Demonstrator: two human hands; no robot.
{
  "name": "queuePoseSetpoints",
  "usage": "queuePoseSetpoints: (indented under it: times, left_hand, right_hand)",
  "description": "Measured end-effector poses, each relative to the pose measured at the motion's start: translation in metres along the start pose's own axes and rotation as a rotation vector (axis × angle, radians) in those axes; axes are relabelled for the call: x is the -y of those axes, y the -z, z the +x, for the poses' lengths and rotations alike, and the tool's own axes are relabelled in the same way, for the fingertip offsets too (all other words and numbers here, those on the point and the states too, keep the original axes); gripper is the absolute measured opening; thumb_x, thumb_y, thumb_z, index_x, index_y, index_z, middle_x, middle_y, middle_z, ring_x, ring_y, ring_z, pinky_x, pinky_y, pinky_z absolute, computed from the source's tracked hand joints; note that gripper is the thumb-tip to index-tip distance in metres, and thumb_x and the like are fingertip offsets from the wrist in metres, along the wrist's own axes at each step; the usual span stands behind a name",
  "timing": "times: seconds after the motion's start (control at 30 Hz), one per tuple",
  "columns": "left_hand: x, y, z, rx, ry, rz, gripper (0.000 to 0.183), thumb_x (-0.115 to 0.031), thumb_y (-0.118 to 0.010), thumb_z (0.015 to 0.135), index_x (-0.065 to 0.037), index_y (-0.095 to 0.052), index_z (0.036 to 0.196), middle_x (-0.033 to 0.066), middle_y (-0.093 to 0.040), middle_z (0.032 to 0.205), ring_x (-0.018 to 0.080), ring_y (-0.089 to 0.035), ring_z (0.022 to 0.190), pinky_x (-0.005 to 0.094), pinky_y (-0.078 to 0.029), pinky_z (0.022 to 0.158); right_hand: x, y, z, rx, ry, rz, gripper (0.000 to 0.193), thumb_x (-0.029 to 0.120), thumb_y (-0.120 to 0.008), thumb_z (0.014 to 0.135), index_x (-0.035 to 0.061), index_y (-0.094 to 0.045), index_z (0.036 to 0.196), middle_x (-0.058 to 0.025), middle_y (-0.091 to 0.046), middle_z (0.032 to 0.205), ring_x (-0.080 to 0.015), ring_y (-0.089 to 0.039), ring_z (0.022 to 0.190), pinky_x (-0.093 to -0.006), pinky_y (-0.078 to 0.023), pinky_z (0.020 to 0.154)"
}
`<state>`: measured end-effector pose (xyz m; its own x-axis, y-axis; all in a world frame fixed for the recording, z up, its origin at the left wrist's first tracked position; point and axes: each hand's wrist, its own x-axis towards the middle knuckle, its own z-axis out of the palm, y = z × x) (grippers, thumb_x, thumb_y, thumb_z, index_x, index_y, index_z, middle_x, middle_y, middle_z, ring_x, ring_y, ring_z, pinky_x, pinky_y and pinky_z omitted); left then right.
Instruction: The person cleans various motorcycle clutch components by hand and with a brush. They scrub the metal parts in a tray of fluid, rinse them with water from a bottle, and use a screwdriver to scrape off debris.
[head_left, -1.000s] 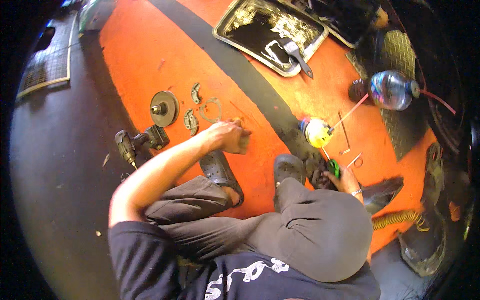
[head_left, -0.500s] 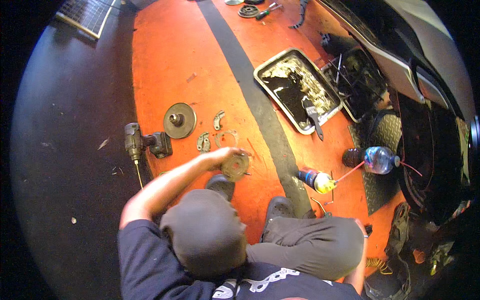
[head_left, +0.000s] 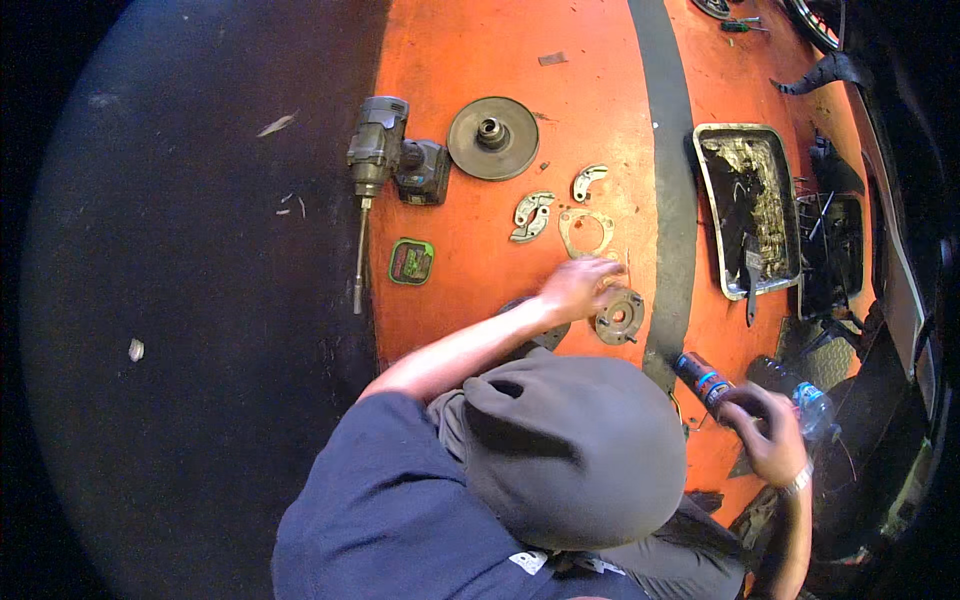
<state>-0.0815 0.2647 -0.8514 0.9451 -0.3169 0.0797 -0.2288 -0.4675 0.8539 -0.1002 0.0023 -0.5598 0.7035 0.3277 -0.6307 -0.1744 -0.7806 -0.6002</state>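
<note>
My left hand is closed on the upper left edge of a round metal plate with a center hole and short pins. Its fingertips are partly blurred. To the right, my right hand curls around the top end of a spray can with a dark and blue body; the palm hides the nozzle. Just beyond my left hand lie a flat ring-shaped plate, a pair of curved metal shoes and a single curved shoe.
Farther left are a pulley disc with a central hub, a cordless impact driver and a small green-rimmed box. At right stand a metal tray with dark residue, a paintbrush and a plastic bottle. My grey-clad knee fills the foreground.
My right hand has come up from beside my knee and taken hold of the spray can. My left hand stays at the round plate. The whole view has shifted and turned.
</note>
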Motion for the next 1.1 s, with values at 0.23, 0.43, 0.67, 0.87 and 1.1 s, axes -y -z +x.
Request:
queuePoseSetpoints:
  times: [0.23,0.43,0.67,0.87,1.1]
  left_hand:
    - [0.055,0.117,-0.121,-0.724,0.447,0.664,0.057,-0.02,-0.073,0.074,-0.004,-0.054,0.125,0.0184,-0.05,0.131,0.0359,-0.042,0.125,0.0493,-0.033,0.105]
    - [0.075,0.143,-0.162,-0.484,0.443,0.502,0.048,-0.002,-0.068,0.076,-0.004,-0.056,0.122,0.0199,-0.054,0.13,0.0395,-0.048,0.125,0.0486,-0.033,0.111]
    - [0.073,0.139,-0.156,-0.261,0.197,0.596,0.035,0.001,-0.063,0.077,-0.019,-0.075,0.103,0.0067,-0.054,0.14,0.0346,-0.041,0.136,0.0494,-0.033,0.112]
    - [0.061,0.149,-0.157,-0.222,0.151,0.639,0.034,-0.001,-0.064,0.078,-0.025,-0.077,0.098,0.0036,-0.057,0.137,0.0319,-0.042,0.135,0.0467,-0.033,0.112]
    - [0.056,0.153,-0.15,-0.177,0.172,0.639,0.038,0.002,-0.063,0.076,-0.025,-0.077,0.098,0.003,-0.059,0.135,0.0305,-0.046,0.132,0.0439,-0.036,0.109]
  right_hand:
    - [0.0,-0.11,0.149,0.21,0.302,-0.661,0.037,0.038,-0.061,0.092,0.0056,-0.058,0.109,-0.0149,-0.064,0.095,-0.0338,-0.064,0.092,-0.0449,-0.052,0.081]
    - [-0.007,-0.159,0.192,0.179,0.376,-0.472,0.035,0.036,-0.061,0.092,0.0052,-0.06,0.108,-0.0148,-0.065,0.096,-0.0338,-0.064,0.093,-0.0439,-0.052,0.08]
    - [-0.006,-0.2,0.228,0.062,0.316,-0.106,0.033,0.024,-0.059,0.09,0.0102,-0.06,0.12,-0.0141,-0.064,0.105,-0.0327,-0.063,0.102,-0.0436,-0.051,0.086]
    - [0.014,-0.264,0.277,-0.054,0.482,-0.419,0.043,0.015,-0.053,0.088,0.021,-0.058,0.13,-0.0139,-0.055,0.115,-0.0309,-0.057,0.108,-0.0419,-0.05,0.089]
    - [0.011,-0.3,0.287,-0.074,0.514,-0.337,0.04,0.013,-0.05,0.086,0.0212,-0.063,0.123,-0.0141,-0.056,0.119,-0.0296,-0.057,0.109,-0.0421,-0.049,0.088]
